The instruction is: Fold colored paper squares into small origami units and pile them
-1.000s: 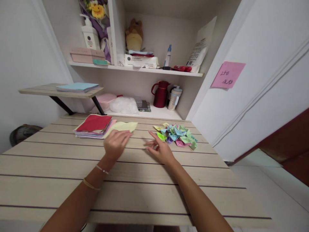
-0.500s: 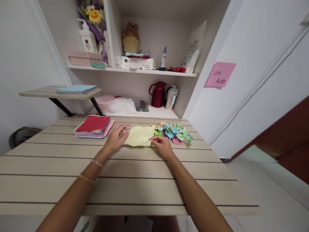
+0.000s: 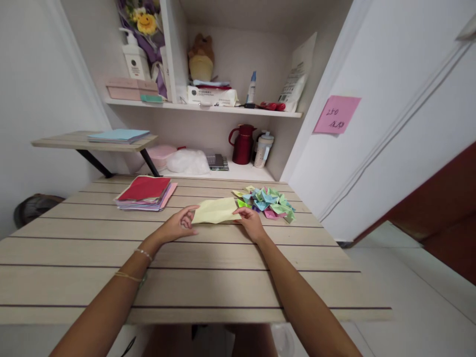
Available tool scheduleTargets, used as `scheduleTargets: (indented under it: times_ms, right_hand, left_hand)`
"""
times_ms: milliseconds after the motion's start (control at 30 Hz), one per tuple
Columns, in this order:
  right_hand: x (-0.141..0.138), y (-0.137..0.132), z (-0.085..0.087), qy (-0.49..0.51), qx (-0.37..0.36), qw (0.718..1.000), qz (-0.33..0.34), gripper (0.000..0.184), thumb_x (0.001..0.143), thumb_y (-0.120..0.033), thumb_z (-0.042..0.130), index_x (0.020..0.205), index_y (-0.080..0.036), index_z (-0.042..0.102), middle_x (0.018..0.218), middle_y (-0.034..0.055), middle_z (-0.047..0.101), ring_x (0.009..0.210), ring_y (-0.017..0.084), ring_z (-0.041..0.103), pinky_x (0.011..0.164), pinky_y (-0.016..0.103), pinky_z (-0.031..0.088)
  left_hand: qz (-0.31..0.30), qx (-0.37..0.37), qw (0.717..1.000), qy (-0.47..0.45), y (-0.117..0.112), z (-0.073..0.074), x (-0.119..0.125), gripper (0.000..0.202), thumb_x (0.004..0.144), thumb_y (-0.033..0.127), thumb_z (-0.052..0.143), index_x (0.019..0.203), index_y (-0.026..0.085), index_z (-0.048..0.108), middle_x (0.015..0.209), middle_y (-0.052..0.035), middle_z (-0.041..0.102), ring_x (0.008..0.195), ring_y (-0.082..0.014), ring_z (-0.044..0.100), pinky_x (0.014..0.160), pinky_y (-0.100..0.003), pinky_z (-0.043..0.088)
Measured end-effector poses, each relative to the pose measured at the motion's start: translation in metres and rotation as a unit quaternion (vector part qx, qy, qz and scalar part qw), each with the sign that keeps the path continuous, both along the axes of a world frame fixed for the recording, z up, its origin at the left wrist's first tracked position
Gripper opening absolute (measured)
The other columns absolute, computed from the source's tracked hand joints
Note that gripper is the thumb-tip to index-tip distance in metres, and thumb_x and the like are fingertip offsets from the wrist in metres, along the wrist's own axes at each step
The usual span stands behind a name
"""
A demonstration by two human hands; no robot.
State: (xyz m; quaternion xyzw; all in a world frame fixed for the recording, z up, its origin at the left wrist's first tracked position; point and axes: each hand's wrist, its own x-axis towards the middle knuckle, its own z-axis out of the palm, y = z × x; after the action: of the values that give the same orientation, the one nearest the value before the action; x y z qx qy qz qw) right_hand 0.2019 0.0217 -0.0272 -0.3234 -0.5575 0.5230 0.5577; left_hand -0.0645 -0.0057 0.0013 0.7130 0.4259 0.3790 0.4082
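Observation:
A pale yellow paper sheet lies on the wooden table, its near edge lifted. My left hand pinches its left corner. My right hand pinches its right corner. A stack of coloured paper with a red sheet on top sits to the left. Just beyond my right hand is a pile of folded paper shapes in green, blue, pink and yellow.
Behind the table a shelf holds a red jug, a white cup, a plastic bag and a pink box. The upper shelf carries bottles, a tissue pack and a plush toy. A pink note sticks to the right wall. A small side shelf stands left.
The yellow sheet went from beside the stack to the table's middle. My right hand came onto it. Both hands now pinch its near corners and lift that edge.

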Motion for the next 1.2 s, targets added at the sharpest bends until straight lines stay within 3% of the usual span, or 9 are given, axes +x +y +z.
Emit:
scheduleTargets:
  times_ms: [100,200,333,467,533,667,933,1100,1200]
  right_hand:
    - [0.0,-0.002,0.0,0.003,0.003,1.0,-0.003,0.015,0.059,-0.022,0.068,0.072,-0.018,0.064,0.072,0.0012,0.066,0.07,0.015,0.061,0.067,0.028,0.049]
    - [-0.002,-0.004,0.002,0.003,0.002,1.0,0.014,0.025,0.058,-0.023,0.07,0.081,-0.018,0.066,0.077,0.0029,0.068,0.074,0.016,0.062,0.072,0.03,0.048]
    - [-0.001,-0.007,0.002,-0.022,-0.003,1.0,0.004,0.029,0.056,-0.024,0.071,0.084,-0.018,0.067,0.077,0.0032,0.069,0.073,0.017,0.063,0.072,0.031,0.048]
    - [0.0,-0.009,0.001,-0.021,0.001,0.999,-0.038,0.02,0.057,-0.027,0.07,0.074,-0.018,0.068,0.077,0.0028,0.069,0.072,0.017,0.062,0.069,0.028,0.047]
    - [0.0,-0.011,0.001,-0.022,0.003,0.999,-0.046,0.016,0.057,-0.028,0.071,0.067,-0.017,0.066,0.066,0.0014,0.067,0.064,0.015,0.06,0.065,0.027,0.046]
    - [-0.005,-0.017,0.006,-0.023,-0.015,0.996,-0.085,0.021,0.057,-0.034,0.072,0.058,-0.016,0.063,0.056,-0.0002,0.063,0.055,0.013,0.057,0.059,0.026,0.045]
    - [-0.019,-0.025,0.013,0.061,-0.06,0.987,-0.138,0.028,0.056,-0.033,0.075,0.066,-0.015,0.055,0.05,-0.0023,0.06,0.044,0.01,0.054,0.047,0.022,0.044]
    - [-0.018,-0.025,0.013,0.116,-0.104,0.983,-0.097,0.045,0.058,-0.029,0.075,0.095,-0.016,0.054,0.056,-0.0027,0.063,0.048,0.01,0.058,0.051,0.022,0.051]
    - [-0.018,-0.024,0.01,0.139,-0.162,0.976,-0.042,0.046,0.058,-0.028,0.076,0.097,-0.015,0.055,0.065,-0.0001,0.066,0.055,0.011,0.062,0.056,0.023,0.055]
  left_hand:
    - [0.018,-0.007,0.999,-0.033,0.002,-0.006,0.002,0.052,0.061,0.025,0.067,0.112,0.016,0.054,0.072,-0.0014,0.061,0.063,-0.011,0.056,0.06,-0.022,0.045]
    - [0.042,-0.019,0.998,-0.052,0.005,-0.009,0.006,0.029,0.064,0.028,0.063,0.089,0.014,0.066,0.083,-0.0074,0.067,0.077,-0.0177,0.061,0.073,-0.029,0.047]
    - [0.083,0.011,0.995,-0.062,0.006,-0.009,0.009,0.017,0.06,0.025,0.065,0.073,0.016,0.071,0.085,-0.007,0.069,0.084,-0.0207,0.061,0.081,-0.031,0.046]
    - [0.116,0.029,0.987,-0.106,0.003,-0.006,0.014,0.012,0.054,0.023,0.071,0.064,0.016,0.07,0.077,-0.0055,0.069,0.076,-0.0182,0.062,0.073,-0.026,0.048]
    - [0.152,0.022,0.979,-0.132,0.002,-0.006,0.018,0.013,0.054,0.025,0.072,0.058,0.015,0.067,0.067,-0.0039,0.068,0.065,-0.0154,0.061,0.065,-0.024,0.048]
    - [0.216,-0.029,0.956,-0.195,0.0,-0.005,0.03,0.019,0.055,0.028,0.073,0.061,0.013,0.063,0.057,-0.0018,0.065,0.055,-0.0121,0.06,0.057,-0.021,0.046]
    - [0.235,-0.075,0.929,-0.276,-0.003,-0.004,0.042,0.024,0.054,0.025,0.074,0.062,0.011,0.056,0.055,0.0002,0.062,0.057,-0.0123,0.063,0.061,-0.022,0.05]
    - [0.192,-0.091,0.926,-0.312,-0.002,-0.005,0.042,0.049,0.052,0.02,0.076,0.094,0.014,0.051,0.066,0.0006,0.064,0.06,-0.0125,0.063,0.065,-0.028,0.053]
    - [0.181,-0.098,0.93,-0.305,-0.001,-0.004,0.042,0.061,0.051,0.02,0.076,0.105,0.015,0.048,0.065,0.0015,0.064,0.061,-0.0121,0.063,0.066,-0.027,0.053]
